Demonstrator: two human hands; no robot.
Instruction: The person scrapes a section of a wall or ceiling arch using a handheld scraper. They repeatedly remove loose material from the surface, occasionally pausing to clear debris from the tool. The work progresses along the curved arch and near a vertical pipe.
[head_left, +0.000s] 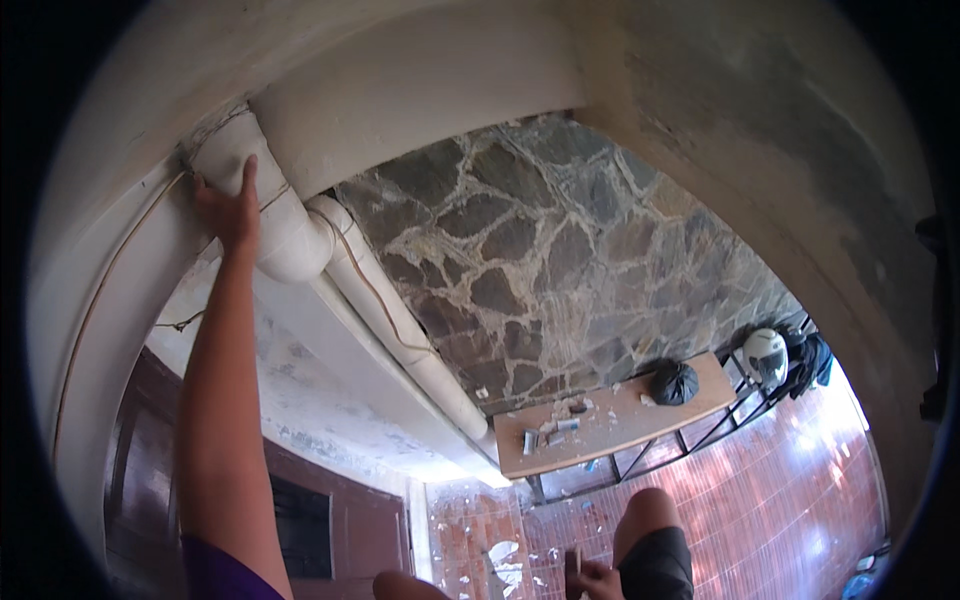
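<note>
My left arm reaches high, and my left hand (231, 208) grips the side of a thick white pipe (272, 222) under the ceiling. Its thumb points up along the pipe; some fingers are hidden behind it. A narrower white pipe (385, 300) runs down from there along a stone wall, with a thin cable (372, 285) along it. Low in the picture, beside my bent knee (648, 515), my right hand (600, 581) is closed around a slim brown object (573, 574), whose kind I cannot make out.
Below is a wooden bench top (620, 412) on a dark metal frame, holding small grey pieces (548, 434), debris and a black plastic bag (675, 382). Next to it are a white helmet (765, 357) and dark cloth (808, 365). White scraps (503, 562) litter the reddish tiled floor (740, 490).
</note>
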